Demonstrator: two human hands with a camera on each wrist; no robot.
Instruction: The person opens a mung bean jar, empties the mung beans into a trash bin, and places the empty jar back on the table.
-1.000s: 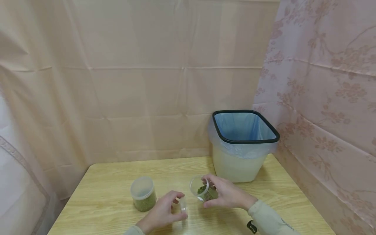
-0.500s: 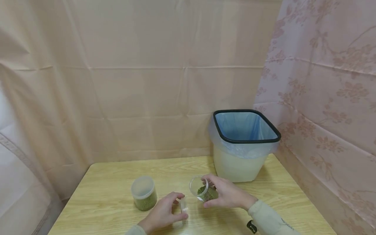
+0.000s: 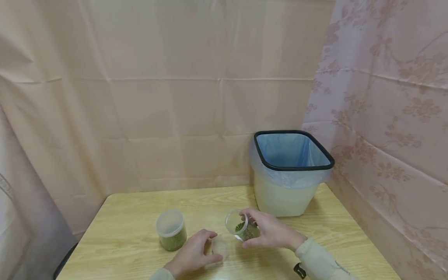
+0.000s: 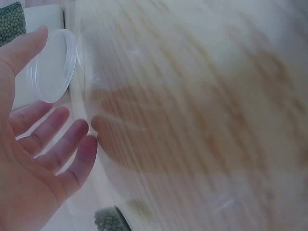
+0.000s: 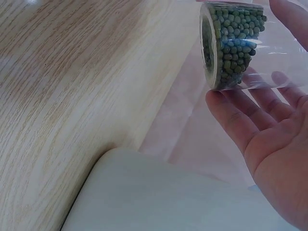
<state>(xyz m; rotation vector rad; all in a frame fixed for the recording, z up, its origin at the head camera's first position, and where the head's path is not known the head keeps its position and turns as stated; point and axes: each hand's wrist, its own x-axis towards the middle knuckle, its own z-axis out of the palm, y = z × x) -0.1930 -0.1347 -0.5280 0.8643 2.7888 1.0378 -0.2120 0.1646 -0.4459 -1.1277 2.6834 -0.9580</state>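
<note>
My left hand (image 3: 196, 251) pinches a clear round lid (image 3: 219, 248) by its edge over the middle of the table. In the left wrist view, the lid (image 4: 55, 65) sits between the thumb and the index fingertip, its face turned outward. My right hand (image 3: 271, 229) grips a clear plastic jar (image 3: 231, 221) that is tilted, its uncovered mouth facing left. Green mung beans (image 3: 248, 233) fill part of it. The right wrist view shows the beans (image 5: 236, 43) heaped against one end of the jar. Left of my left hand stands a second, lidded jar (image 3: 171, 231) of green beans.
A cream trash bin (image 3: 283, 194) with a black rim and bluish liner stands at the table's back right, just behind my right hand. The wooden table (image 3: 133, 233) ends at the beige curtain (image 3: 175, 136). A pink floral curtain (image 3: 392, 136) hangs on the right.
The lid in my left hand has turned from nearly edge-on to showing its face. Both hands and the tilted jar stay about where they were.
</note>
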